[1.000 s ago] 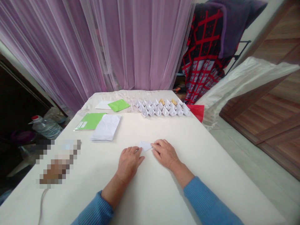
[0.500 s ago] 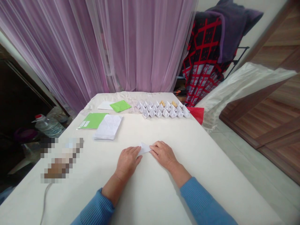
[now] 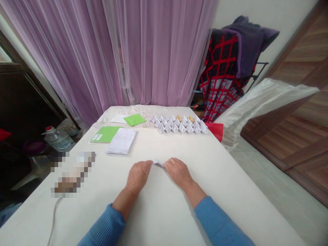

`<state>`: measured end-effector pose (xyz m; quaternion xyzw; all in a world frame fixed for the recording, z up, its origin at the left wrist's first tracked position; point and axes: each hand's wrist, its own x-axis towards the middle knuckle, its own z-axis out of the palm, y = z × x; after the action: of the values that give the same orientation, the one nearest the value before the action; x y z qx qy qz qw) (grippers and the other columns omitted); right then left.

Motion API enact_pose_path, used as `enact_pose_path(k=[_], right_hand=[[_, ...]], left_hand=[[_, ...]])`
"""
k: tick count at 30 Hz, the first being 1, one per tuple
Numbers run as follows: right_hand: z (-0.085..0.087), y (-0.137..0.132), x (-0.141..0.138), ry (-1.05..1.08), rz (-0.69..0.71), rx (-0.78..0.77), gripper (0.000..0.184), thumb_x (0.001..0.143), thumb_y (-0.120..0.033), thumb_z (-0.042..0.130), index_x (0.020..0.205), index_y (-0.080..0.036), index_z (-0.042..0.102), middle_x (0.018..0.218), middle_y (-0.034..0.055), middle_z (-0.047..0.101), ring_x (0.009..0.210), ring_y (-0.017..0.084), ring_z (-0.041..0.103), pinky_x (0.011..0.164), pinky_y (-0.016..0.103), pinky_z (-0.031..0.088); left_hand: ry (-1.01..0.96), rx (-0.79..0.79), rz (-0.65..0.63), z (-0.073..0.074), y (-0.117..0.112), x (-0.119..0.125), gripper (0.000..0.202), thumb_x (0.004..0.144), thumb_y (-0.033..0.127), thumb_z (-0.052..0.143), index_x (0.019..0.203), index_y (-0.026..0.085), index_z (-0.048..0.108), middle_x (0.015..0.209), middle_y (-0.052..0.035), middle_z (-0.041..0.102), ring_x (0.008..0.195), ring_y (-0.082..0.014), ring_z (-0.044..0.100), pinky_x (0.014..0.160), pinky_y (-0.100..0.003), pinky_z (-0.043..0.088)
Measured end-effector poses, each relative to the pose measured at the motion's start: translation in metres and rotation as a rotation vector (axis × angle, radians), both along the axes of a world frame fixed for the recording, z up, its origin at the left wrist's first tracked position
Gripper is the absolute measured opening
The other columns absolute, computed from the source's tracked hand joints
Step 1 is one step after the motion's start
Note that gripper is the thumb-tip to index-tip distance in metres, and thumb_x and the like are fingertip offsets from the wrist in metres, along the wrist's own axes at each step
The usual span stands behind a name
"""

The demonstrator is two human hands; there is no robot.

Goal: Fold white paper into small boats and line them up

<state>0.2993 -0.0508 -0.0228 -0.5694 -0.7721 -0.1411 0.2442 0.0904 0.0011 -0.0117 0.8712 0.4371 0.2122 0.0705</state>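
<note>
A small folded piece of white paper [image 3: 157, 162] is held between my two hands over the middle of the table. My left hand [image 3: 139, 174] pinches its left end, with the thumb tucked out of sight. On the other side my right hand [image 3: 178, 172] grips the right end between fingers and thumb. Farther back stand rows of small folded paper boats [image 3: 181, 127], mostly white, with a couple of yellow ones among them. A stack of white paper sheets [image 3: 122, 140] lies to the left, partly over a green packet [image 3: 104, 134].
Behind the stack, a green sheet [image 3: 135, 119] overlaps a white sheet [image 3: 118, 118]. A blurred-out object with a cable [image 3: 54, 215] lies on the table's left side. Something red [image 3: 215, 131] hangs at the right edge. A large water bottle [image 3: 58, 138] stands beyond the left edge.
The folded paper has tilted and its shape between my fingers looks narrower. My left thumb has gone from view beneath the hand. The camera view has shifted slightly.
</note>
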Motion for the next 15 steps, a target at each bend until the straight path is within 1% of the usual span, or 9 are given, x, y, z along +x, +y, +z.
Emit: enact_pose_path(k=[3, 5, 6, 8, 10, 13, 14, 15], right_hand=[[0.001, -0.002, -0.004, 0.084, 0.043, -0.01, 0.014, 0.095, -0.027, 0.053, 0.097, -0.019, 0.064, 0.088, 0.0052, 0.068, 0.082, 0.017, 0.06, 0.076, 0.028, 0.043], [0.002, -0.004, -0.007, 0.138, 0.063, -0.027, 0.02, 0.095, -0.031, 0.054, 0.107, -0.018, 0.063, 0.094, 0.0074, 0.07, 0.087, 0.019, 0.062, 0.079, 0.029, 0.045], [0.002, -0.005, -0.009, 0.168, 0.064, -0.038, 0.02, 0.095, -0.029, 0.052, 0.107, -0.018, 0.063, 0.095, 0.0078, 0.07, 0.087, 0.019, 0.062, 0.079, 0.029, 0.045], [0.003, -0.005, -0.014, 0.268, 0.041, -0.062, 0.021, 0.096, -0.024, 0.047, 0.101, -0.019, 0.066, 0.09, 0.0069, 0.071, 0.084, 0.018, 0.063, 0.077, 0.028, 0.045], [0.008, -0.003, -0.018, 0.41, -0.001, -0.099, 0.023, 0.094, -0.023, 0.045, 0.09, -0.02, 0.068, 0.081, 0.0047, 0.071, 0.076, 0.016, 0.062, 0.071, 0.025, 0.044], [0.02, 0.004, -0.021, 0.619, -0.033, -0.215, 0.025, 0.089, -0.03, 0.049, 0.075, -0.019, 0.067, 0.065, 0.0, 0.064, 0.06, 0.012, 0.055, 0.058, 0.022, 0.038], [0.025, 0.008, -0.022, 0.676, -0.034, -0.266, 0.026, 0.088, -0.032, 0.05, 0.072, -0.019, 0.066, 0.06, -0.0014, 0.061, 0.056, 0.011, 0.052, 0.055, 0.022, 0.036], [0.03, 0.012, -0.021, 0.723, -0.037, -0.316, 0.027, 0.086, -0.034, 0.052, 0.069, -0.019, 0.065, 0.057, -0.0026, 0.059, 0.054, 0.011, 0.049, 0.053, 0.021, 0.033]], left_hand=[[-0.046, 0.013, 0.019, 0.001, 0.004, -0.003, 0.025, 0.096, 0.023, 0.044, 0.105, 0.022, 0.067, 0.098, -0.005, 0.074, 0.089, -0.019, 0.067, 0.085, -0.032, 0.051], [-0.106, -0.004, 0.011, 0.003, 0.006, -0.004, 0.024, 0.094, 0.023, 0.044, 0.103, 0.023, 0.067, 0.097, -0.0045, 0.074, 0.09, -0.0184, 0.066, 0.086, -0.031, 0.05], [-0.171, -0.033, 0.007, 0.004, 0.008, -0.005, 0.023, 0.093, 0.024, 0.046, 0.101, 0.023, 0.068, 0.097, -0.0044, 0.073, 0.09, -0.0185, 0.065, 0.087, -0.032, 0.05], [-0.319, -0.106, 0.012, 0.007, 0.012, -0.005, 0.02, 0.09, 0.026, 0.05, 0.098, 0.024, 0.068, 0.092, -0.003, 0.072, 0.088, -0.0181, 0.064, 0.085, -0.032, 0.049], [-0.55, -0.265, 0.055, 0.01, 0.018, -0.005, 0.017, 0.082, 0.028, 0.059, 0.096, 0.025, 0.068, 0.079, 0.0004, 0.069, 0.076, -0.0162, 0.062, 0.077, -0.029, 0.049], [-0.862, -0.531, 0.105, 0.015, 0.03, -0.002, 0.027, 0.071, 0.036, 0.069, 0.095, 0.022, 0.067, 0.064, 0.0051, 0.059, 0.061, -0.012, 0.056, 0.063, -0.024, 0.047], [-0.931, -0.593, 0.106, 0.017, 0.033, 0.0, 0.03, 0.069, 0.039, 0.07, 0.092, 0.02, 0.067, 0.063, 0.005, 0.058, 0.06, -0.0114, 0.055, 0.061, -0.024, 0.046], [-0.963, -0.622, 0.1, 0.019, 0.037, 0.002, 0.033, 0.069, 0.043, 0.07, 0.09, 0.018, 0.066, 0.064, 0.004, 0.059, 0.06, -0.0112, 0.056, 0.06, -0.023, 0.047]])
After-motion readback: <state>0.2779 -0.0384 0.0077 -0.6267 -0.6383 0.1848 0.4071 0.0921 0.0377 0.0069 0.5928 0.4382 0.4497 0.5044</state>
